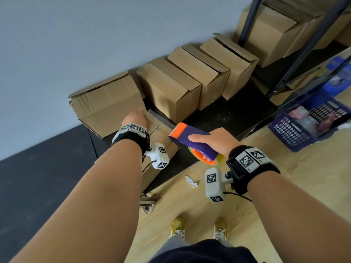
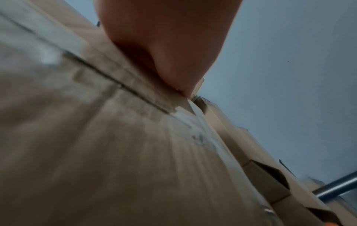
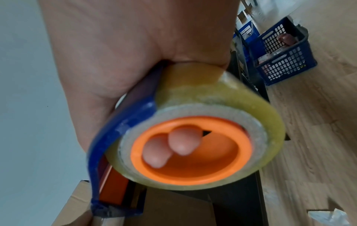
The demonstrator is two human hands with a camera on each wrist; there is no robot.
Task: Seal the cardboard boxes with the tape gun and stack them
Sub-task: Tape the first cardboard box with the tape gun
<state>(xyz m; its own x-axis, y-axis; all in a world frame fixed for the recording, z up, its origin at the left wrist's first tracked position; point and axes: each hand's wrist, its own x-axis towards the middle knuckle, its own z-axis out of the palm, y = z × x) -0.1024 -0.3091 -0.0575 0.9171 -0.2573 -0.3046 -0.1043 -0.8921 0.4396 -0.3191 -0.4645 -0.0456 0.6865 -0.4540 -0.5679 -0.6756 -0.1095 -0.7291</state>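
Your left hand point(image 1: 135, 118) lies flat on the near box point(image 1: 158, 133) at the table's point(image 1: 237, 114) left end, pinning its flaps. Your right hand point(image 1: 214, 141) grips the tape gun point(image 1: 191, 138), fingers hooked through the roll, blade aimed at the box, likely for taping.

Even, soft daylight; both wrist views blurred up close, head view edges warped.

Blue-orange tape gun point(image 1: 191, 138) above brown boxes point(image 1: 169, 88)

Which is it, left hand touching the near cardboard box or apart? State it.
Touching. The left wrist view shows the left hand pressed onto the near cardboard box along its top edge.
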